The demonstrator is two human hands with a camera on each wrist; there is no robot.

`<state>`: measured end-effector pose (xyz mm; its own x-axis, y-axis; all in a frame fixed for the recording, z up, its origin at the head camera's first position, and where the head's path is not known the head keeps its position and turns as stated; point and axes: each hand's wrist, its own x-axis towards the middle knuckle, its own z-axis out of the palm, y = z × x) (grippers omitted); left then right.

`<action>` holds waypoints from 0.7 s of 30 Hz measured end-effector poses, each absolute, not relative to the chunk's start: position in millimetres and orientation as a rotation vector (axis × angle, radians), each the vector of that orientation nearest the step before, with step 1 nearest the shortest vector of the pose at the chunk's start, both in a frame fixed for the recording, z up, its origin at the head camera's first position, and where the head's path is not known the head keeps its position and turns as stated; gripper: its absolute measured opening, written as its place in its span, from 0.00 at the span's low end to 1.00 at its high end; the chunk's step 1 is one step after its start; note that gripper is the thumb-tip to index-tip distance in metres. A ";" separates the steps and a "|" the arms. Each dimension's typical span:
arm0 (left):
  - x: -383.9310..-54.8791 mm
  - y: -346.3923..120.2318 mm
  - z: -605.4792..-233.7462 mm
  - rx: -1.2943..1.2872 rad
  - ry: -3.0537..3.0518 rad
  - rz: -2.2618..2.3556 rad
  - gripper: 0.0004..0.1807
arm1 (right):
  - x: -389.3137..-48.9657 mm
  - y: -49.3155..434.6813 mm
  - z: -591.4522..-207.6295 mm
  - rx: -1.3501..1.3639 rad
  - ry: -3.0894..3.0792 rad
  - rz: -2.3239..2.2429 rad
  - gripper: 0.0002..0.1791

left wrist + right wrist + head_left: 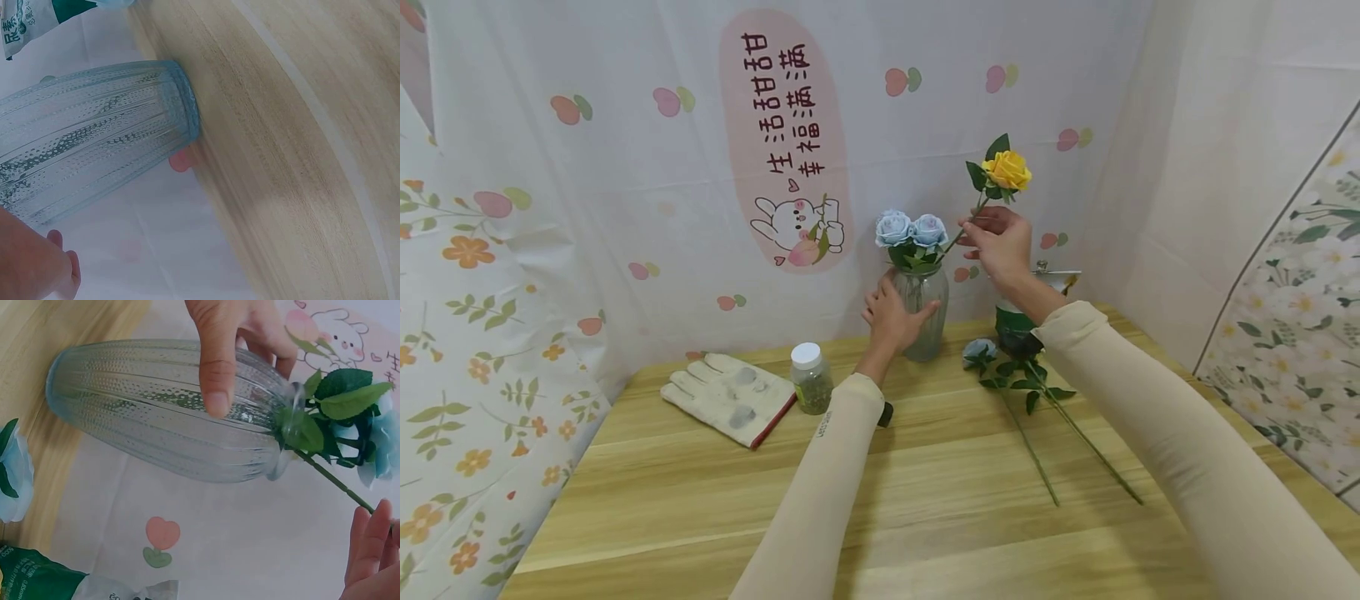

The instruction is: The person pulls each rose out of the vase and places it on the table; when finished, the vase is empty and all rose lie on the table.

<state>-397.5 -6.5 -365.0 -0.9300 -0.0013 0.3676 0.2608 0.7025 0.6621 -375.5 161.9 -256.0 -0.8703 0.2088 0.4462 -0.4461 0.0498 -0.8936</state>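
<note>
I am steadying the glass vase (920, 312) with my left hand (891, 321), thumb and fingers wrapping its ribbed, dotted wall; it is standing upright at the back of the wooden table (925, 500), already carrying two pale blue roses (912, 231). My right hand (1000, 242) is pinching the thin green stem of the yellow rose (1007, 170), holding it tilted above and just right of the vase mouth, with the lower stem end running into the neck.

Risks, as I am judging them: the vase is narrow-necked and tall, so a sideways push from the stem could be tipping it if my left hand is loosening. The crowded leaves at the rim could be catching the stem and dislodging the seated blooms. The glass is smooth and hard, so it could be slipping on the slick wood grain.

The petals are looking like soft fabric; another blue rose (979, 352) is lying flat on the table
</note>
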 end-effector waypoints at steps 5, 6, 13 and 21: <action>-396.9 -5.2 -366.2 -0.202 -2.573 -1.074 0.55 | -369.0 166.9 -253.6 0.249 -1.841 1.886 0.09; -396.6 -4.9 -366.3 -0.201 -2.576 -1.074 0.55 | -367.6 167.9 -252.9 0.248 -1.833 1.890 0.09; -395.6 -4.0 -366.4 -0.199 -2.575 -1.075 0.54 | -358.8 173.3 -248.5 0.268 -1.755 1.910 0.11; -395.7 -4.9 -365.7 -0.210 -2.560 -1.086 0.53 | -343.6 173.6 -241.9 0.347 -1.654 1.854 0.12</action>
